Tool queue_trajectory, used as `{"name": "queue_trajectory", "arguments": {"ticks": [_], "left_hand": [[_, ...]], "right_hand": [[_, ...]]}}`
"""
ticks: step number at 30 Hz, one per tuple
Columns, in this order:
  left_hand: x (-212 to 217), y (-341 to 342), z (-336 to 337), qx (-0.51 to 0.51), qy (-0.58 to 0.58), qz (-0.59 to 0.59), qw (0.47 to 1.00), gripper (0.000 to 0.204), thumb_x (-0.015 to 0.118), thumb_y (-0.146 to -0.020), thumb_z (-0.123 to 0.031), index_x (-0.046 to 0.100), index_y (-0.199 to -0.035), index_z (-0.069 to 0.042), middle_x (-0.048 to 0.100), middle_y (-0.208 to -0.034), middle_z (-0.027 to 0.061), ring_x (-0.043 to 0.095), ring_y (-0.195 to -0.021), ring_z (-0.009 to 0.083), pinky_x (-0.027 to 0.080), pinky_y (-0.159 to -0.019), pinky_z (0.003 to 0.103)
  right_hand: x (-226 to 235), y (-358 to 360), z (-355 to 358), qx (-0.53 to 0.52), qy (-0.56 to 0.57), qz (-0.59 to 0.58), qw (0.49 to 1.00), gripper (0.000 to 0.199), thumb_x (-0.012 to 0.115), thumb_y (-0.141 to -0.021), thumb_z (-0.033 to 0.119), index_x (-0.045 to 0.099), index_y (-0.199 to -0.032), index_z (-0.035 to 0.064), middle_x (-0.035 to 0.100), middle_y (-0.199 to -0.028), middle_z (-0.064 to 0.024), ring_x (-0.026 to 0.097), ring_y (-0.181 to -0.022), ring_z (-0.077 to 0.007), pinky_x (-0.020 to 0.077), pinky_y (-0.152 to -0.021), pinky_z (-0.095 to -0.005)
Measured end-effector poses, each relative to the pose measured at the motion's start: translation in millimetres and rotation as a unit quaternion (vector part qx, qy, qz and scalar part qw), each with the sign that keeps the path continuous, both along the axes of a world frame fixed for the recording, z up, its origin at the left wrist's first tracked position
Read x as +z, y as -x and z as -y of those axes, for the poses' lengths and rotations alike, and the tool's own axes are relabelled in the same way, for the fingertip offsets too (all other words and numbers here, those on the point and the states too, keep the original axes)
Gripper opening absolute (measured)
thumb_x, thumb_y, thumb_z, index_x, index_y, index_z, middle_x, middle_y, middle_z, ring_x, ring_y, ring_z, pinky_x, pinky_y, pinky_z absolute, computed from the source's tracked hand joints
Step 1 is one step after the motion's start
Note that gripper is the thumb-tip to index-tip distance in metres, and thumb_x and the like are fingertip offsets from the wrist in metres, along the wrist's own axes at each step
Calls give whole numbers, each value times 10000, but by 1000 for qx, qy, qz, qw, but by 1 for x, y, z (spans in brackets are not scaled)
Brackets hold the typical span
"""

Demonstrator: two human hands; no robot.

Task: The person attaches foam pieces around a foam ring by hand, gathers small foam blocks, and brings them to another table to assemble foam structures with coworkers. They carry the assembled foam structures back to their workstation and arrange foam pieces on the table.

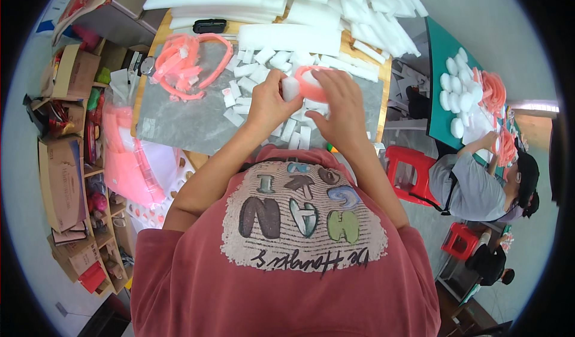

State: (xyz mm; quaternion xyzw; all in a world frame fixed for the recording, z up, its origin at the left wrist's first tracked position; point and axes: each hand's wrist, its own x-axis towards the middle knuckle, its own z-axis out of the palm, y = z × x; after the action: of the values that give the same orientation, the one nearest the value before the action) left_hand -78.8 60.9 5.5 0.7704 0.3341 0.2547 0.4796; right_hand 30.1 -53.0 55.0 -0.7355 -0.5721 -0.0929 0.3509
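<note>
My left hand [269,100] is closed around a small white foam block [290,88], pinched between thumb and fingers above the table. Right against it is a pink foam ring [311,91] with white foam showing inside its loop. My right hand [342,100] lies over the ring's right side, fingers stretched out and thumb apart. Part of the ring is hidden under those fingers. Many white foam blocks [245,70] are scattered beneath and around both hands on the grey tabletop [179,118].
Pink foam strips and loops [179,61] lie at the table's left. White foam sheets [287,37] are piled at the far side, near a black case [209,26]. Shelves with boxes [63,169] stand left. A red stool [410,172] and a seated person [470,181] are at right.
</note>
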Motion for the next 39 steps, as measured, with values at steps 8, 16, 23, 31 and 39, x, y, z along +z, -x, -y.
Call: {"name": "queue_trajectory", "arguments": {"ticks": [8,16,23,31,39], "left_hand": [[-8,12,0,-160,190,-14,969,239,624,-729,-53,529,-939,10,614,-756,63,586,-652,109,482,-578,241],[-7,28,-31,-257,536,280,754,260,459,-829,-62,515,-1070,18,608,-933,128,625,-788,191,524,-665,307],[-66,17,-45,42,-237,-49,969,537,586,-815,-317,432,-1201,23,553,-1081,194,549,-997,288,448,-862,354],[4,17,-20,-222,206,-32,953,404,596,-792,-186,503,-1126,20,570,-1025,93,555,-884,155,467,-743,286],[9,21,-15,-185,487,151,840,286,507,-805,-29,525,-1089,-12,565,-995,46,551,-817,97,483,-693,251]], "right_hand": [[-26,-23,5,123,146,-120,974,336,657,-648,43,622,-974,114,632,-916,-78,584,-885,-252,437,-761,-353],[-22,-54,27,125,135,-365,913,366,614,-696,-66,609,-1041,54,633,-944,-72,586,-845,-150,459,-742,-256],[-43,-42,33,67,2,-631,773,351,641,-769,49,545,-1100,-14,608,-966,-50,563,-871,-113,448,-778,-250],[-51,-37,34,52,-11,-644,763,390,648,-772,78,520,-1126,-20,600,-996,-56,554,-894,-113,438,-804,-247],[-63,-39,40,163,-62,-693,700,404,667,-745,64,525,-1120,12,582,-1019,-37,529,-956,-119,414,-854,-265]]}}
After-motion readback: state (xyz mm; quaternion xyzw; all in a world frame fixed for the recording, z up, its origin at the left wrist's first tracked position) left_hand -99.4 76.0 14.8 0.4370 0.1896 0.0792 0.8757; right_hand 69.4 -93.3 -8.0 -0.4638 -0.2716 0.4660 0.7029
